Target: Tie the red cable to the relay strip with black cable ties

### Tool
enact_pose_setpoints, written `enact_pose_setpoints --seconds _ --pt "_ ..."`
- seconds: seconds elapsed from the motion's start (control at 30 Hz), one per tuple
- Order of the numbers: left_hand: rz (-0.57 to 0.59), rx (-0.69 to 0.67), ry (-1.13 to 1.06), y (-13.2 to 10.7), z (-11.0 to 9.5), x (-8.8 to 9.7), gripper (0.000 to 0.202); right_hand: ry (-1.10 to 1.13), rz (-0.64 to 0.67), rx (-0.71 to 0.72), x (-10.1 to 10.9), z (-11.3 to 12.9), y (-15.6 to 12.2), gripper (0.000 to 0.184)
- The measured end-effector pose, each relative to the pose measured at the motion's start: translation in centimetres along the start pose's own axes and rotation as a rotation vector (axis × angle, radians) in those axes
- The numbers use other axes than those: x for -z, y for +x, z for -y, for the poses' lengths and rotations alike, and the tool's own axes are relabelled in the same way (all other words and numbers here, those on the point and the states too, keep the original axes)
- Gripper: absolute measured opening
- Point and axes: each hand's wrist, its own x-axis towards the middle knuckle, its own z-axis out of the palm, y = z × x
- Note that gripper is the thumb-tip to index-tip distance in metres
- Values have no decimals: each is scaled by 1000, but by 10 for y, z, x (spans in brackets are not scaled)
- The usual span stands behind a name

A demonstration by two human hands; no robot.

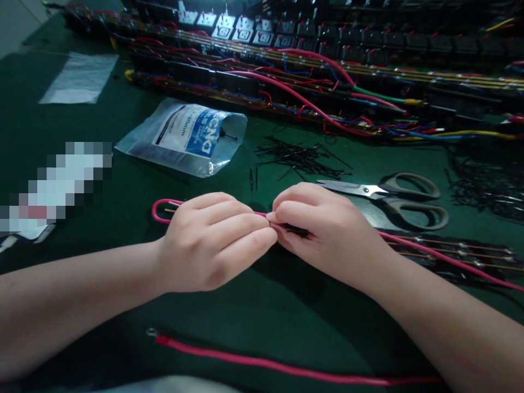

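Note:
My left hand (216, 240) and my right hand (323, 229) meet at the middle of the dark green table (286, 316), both with fingers curled. Between them they pinch a pink wire (161, 210) whose looped end sticks out left of my left hand; it runs on to the right past my right wrist. A small black piece, perhaps a cable tie, shows under my right fingers at the wire. A strip of black parts on bare wires (458, 254) lies just right of my right hand.
Scissors (393, 199) lie behind my right hand. A heap of thin black ties (298, 158) and a plastic bag with a blue label (188, 136) sit further back. Rows of wired black switch strips (311, 60) fill the far side. Another pink wire (266, 363) lies near me.

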Motion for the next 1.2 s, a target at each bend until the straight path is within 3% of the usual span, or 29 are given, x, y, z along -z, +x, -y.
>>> enact_pose_setpoints --seconds 0.1,0.3,0.43,0.7,1.2 --pt "56 126 -60 8 4 2 5 54 20 -50 1 -2 1 13" --pt "294 637 -313 39 20 2 8 183 20 -171 6 -6 4 14" --pt "333 780 -532 44 26 -7 6 214 -3 -243 8 -7 5 13" --pt "321 859 -840 32 32 -18 3 294 -15 -268 10 -7 3 9" --pt "351 888 -782 35 32 -18 8 268 50 -286 13 -5 6 13"
